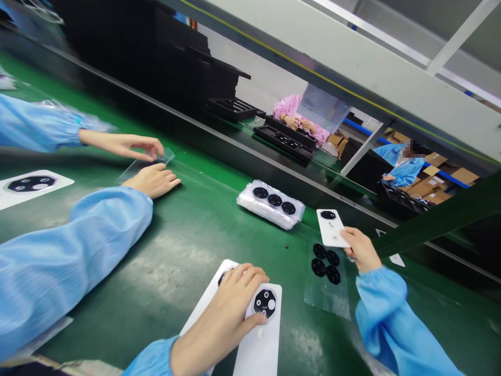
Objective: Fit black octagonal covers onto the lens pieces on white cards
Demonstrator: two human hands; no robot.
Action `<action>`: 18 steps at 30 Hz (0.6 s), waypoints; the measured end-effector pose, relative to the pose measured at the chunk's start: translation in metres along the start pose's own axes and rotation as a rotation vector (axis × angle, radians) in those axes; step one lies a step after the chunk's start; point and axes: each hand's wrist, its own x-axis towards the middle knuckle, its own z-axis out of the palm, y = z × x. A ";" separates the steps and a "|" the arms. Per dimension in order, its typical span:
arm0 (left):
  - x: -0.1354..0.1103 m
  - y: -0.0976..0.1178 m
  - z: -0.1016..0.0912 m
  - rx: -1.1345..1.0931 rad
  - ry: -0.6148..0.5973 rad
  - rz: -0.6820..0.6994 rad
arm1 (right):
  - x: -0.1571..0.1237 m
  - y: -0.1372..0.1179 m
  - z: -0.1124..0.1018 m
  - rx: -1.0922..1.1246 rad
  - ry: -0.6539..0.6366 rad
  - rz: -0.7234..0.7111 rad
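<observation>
Left hand (229, 308) spread on panels (261, 342), right hand (362, 248) pinching white card (331, 232); clear film (324, 300) (bag? unclear) bearing four discs (333, 274)

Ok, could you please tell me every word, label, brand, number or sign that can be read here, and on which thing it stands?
White card in the right hand: small marks, too blurred to read.
White panel partly under the left hand: tiny marks on its black octagon, too small.
Background cardboard boxes: any print is too blurred.
Nothing can be quoted.
</observation>
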 end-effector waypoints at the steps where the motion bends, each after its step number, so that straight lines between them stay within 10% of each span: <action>1: 0.000 0.000 -0.001 0.091 -0.060 0.000 | 0.021 0.001 0.002 -0.025 -0.001 0.021; 9: 0.022 0.010 -0.001 0.447 -0.271 -0.055 | 0.101 0.013 0.034 -0.258 -0.066 0.018; 18: 0.020 0.005 -0.004 0.130 -0.250 -0.054 | 0.036 0.032 -0.006 -0.669 -0.320 -0.266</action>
